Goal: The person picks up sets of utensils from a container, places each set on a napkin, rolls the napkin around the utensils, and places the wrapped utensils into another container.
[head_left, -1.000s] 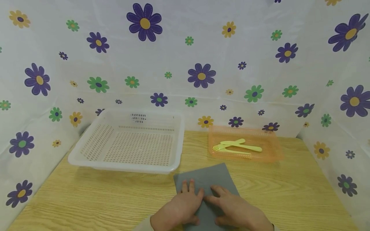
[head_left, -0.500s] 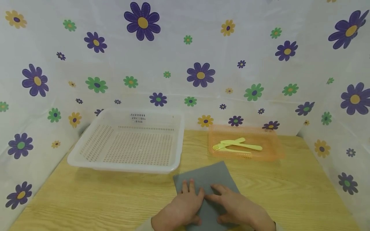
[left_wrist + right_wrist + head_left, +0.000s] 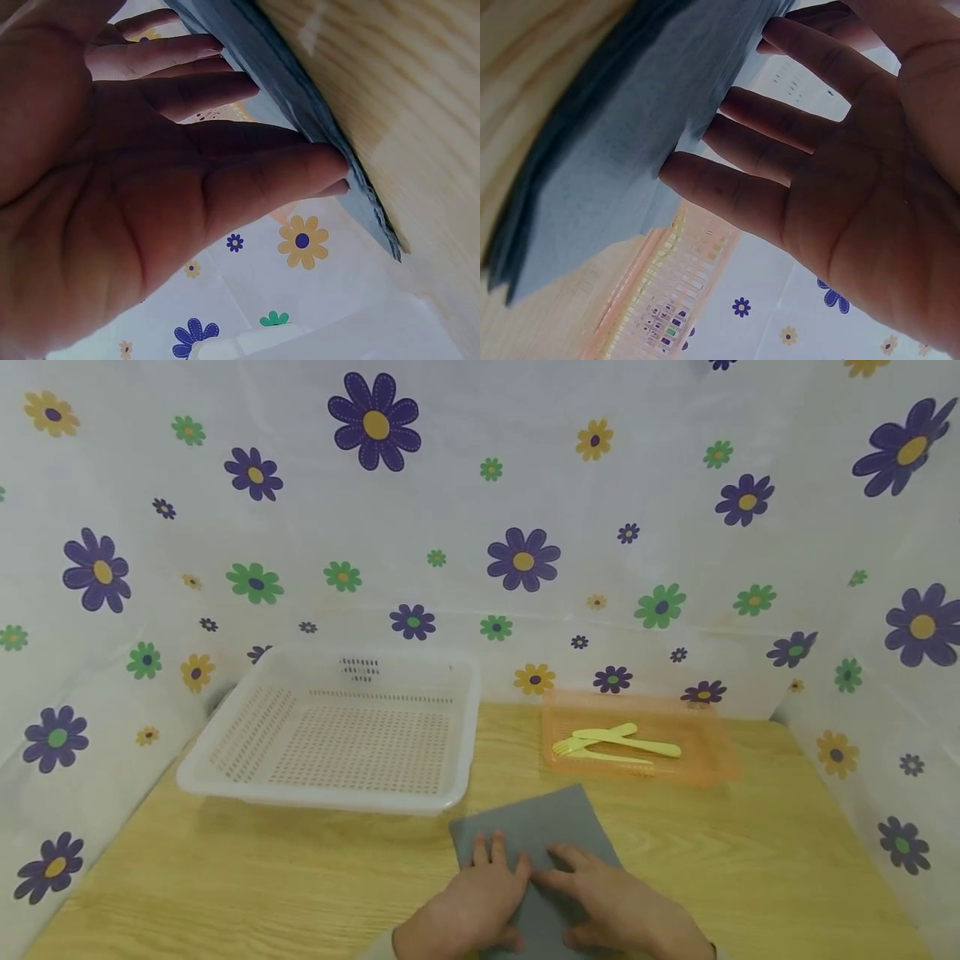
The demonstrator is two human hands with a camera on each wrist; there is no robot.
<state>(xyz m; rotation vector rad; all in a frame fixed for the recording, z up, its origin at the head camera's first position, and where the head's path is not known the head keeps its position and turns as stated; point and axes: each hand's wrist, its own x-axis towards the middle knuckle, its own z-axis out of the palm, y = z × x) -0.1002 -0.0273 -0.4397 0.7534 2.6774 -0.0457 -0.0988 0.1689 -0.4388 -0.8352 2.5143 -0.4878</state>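
A folded grey cloth (image 3: 551,818) lies flat on the table at the front, its stacked layers visible along the edge in the right wrist view. My left hand (image 3: 476,897) rests on its left part with the fingers extended. On the right part rests my right hand (image 3: 615,900), fingers spread and fingertips touching the cloth (image 3: 630,142). The two hands nearly meet at the index fingers. Neither one grips anything. Part of the cloth's near end is hidden by the hands and the frame edge.
A white perforated basket (image 3: 315,795) stands at the back left of the wooden table (image 3: 247,877). At the back right sits an orange basket (image 3: 708,752) holding a few pieces of yellow cutlery (image 3: 630,742). Flower-patterned white sheeting (image 3: 450,510) encloses the back and sides.
The head view shifts slightly up and down. Both hands and the cloth stay practically where they were.
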